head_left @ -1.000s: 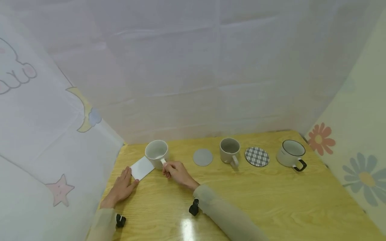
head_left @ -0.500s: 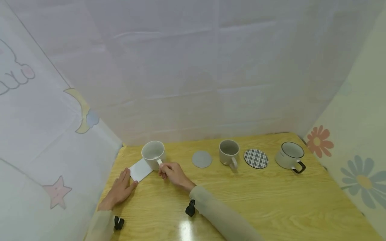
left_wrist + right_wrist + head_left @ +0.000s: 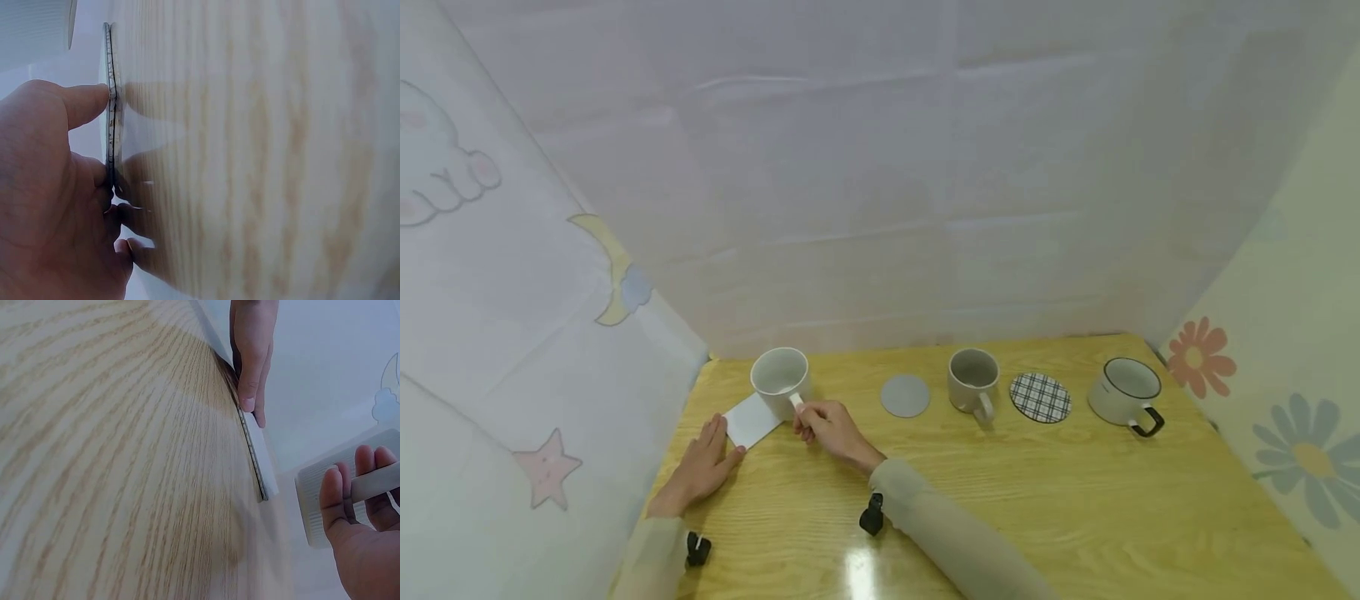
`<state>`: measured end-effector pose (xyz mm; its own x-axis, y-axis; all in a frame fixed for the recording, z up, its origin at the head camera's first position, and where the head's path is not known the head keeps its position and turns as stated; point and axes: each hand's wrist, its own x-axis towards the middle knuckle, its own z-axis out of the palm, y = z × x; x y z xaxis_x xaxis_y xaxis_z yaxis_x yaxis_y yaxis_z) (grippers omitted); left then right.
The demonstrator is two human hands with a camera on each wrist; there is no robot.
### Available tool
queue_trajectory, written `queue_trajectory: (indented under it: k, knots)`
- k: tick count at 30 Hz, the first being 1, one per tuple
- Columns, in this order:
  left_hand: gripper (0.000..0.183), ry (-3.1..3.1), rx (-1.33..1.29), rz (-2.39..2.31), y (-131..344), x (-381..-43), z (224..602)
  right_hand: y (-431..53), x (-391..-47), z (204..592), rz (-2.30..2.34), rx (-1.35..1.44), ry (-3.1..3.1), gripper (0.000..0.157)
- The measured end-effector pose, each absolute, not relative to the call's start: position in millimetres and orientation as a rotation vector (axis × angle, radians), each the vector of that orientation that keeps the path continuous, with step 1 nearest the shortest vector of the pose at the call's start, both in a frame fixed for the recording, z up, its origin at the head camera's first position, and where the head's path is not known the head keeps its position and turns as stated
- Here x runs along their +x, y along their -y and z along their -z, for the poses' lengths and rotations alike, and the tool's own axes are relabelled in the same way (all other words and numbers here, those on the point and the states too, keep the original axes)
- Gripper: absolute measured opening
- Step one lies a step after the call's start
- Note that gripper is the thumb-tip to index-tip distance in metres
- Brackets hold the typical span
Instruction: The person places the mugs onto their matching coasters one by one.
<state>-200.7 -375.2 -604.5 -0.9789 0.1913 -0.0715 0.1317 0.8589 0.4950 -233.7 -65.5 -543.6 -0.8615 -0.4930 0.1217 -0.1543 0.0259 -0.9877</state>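
In the head view my right hand (image 3: pixel 833 432) pinches the handle of a wide white mug (image 3: pixel 781 375), upright at the left. The right wrist view shows its ribbed side (image 3: pixel 320 487); a gap separates its base from the table surface. From above, the mug overlaps the far right part of a white square coaster (image 3: pixel 752 421) lying on the table. My left hand (image 3: pixel 706 462) lies beside that coaster, fingertips along its left edge and thumb at its near corner. In the left wrist view the coaster (image 3: pixel 112 125) is edge-on, with a dark line along its layered edge.
To the right along the table (image 3: pixel 1000 508) lie a grey round coaster (image 3: pixel 905 396), a grey mug (image 3: pixel 972 385), a checked round coaster (image 3: pixel 1041 397) and a white mug with a black rim and handle (image 3: pixel 1123 392). Printed cloth walls (image 3: pixel 865 208) enclose the back and sides.
The right hand has carried the white mug slightly left, further over the square coaster. The left hand stays at the coaster. The head view has shifted a little.
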Motion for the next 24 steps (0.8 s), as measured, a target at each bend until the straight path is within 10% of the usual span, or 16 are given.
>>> queue_trajectory:
  k: [24]
  knots:
    - [0.093,-2.897,0.221,-0.770,371,-199,597,79,-234,544,1.959,-0.613,-1.995,0.044]
